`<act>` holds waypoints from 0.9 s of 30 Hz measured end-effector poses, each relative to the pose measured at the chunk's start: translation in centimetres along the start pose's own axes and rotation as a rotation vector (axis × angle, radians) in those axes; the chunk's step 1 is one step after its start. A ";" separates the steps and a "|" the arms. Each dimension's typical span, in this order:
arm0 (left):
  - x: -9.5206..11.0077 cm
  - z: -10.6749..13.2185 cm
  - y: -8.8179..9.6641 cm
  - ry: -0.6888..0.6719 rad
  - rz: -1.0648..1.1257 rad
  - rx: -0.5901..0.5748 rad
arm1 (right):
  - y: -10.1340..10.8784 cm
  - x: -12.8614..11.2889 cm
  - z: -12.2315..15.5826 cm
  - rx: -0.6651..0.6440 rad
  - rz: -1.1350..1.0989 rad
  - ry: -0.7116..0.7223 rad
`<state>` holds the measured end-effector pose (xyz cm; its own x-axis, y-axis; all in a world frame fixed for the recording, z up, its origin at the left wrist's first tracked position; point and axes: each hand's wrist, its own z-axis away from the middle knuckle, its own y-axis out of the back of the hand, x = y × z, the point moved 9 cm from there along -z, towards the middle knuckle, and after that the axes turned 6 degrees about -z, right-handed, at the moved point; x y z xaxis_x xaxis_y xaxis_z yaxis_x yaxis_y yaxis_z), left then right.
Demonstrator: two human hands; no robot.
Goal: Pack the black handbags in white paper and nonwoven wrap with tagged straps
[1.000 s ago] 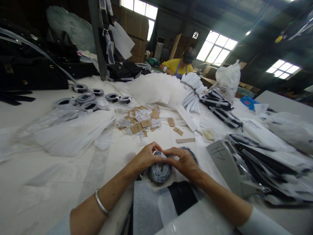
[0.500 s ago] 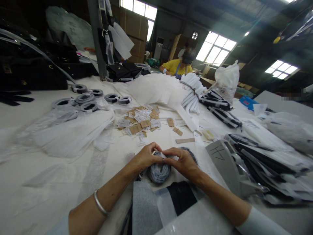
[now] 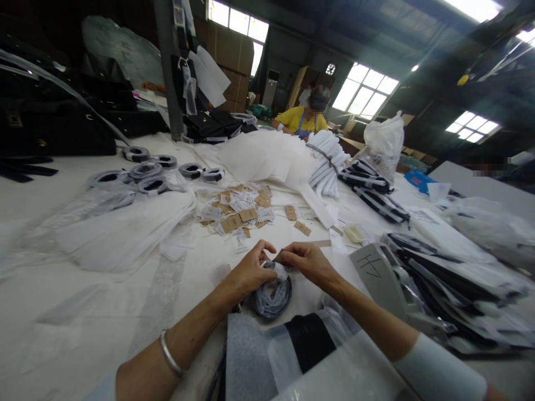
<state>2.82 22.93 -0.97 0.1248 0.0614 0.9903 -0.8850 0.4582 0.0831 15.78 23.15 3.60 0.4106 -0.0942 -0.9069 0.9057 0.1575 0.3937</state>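
My left hand (image 3: 251,271) grips the upper left edge of a coiled grey strap (image 3: 273,299) that looks wrapped in clear film. A white band (image 3: 281,272) goes around the top of the coil. Just above it, my right hand (image 3: 308,263) pinches a small brownish strip (image 3: 279,255) between thumb and fingers; the strip's far end is near the left fingertips. Below the coil lies a flat grey and black piece under clear plastic (image 3: 251,356).
Brown tags (image 3: 246,214) lie heaped ahead, and several coiled straps (image 3: 152,184) sit at the left beside plastic bags (image 3: 125,228). A grey tape dispenser (image 3: 376,273) marked with writing stands at right, near packed black straps (image 3: 443,284). A person in yellow (image 3: 301,120) works across the table.
My right hand has drawn slightly up and away from the coil, and the brownish strip now shows in its fingers. My left hand stays on the coil.
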 end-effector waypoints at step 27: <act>4.4 1.2 0.4 -0.151 -0.316 -0.114 | 10.2 1.0 -3.5 0.393 0.822 -0.201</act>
<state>2.49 22.33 3.57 0.3089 -0.2269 0.9236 -0.7565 0.5300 0.3832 25.08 28.11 6.19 0.9158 -0.2752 -0.2926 0.2784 -0.0904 0.9562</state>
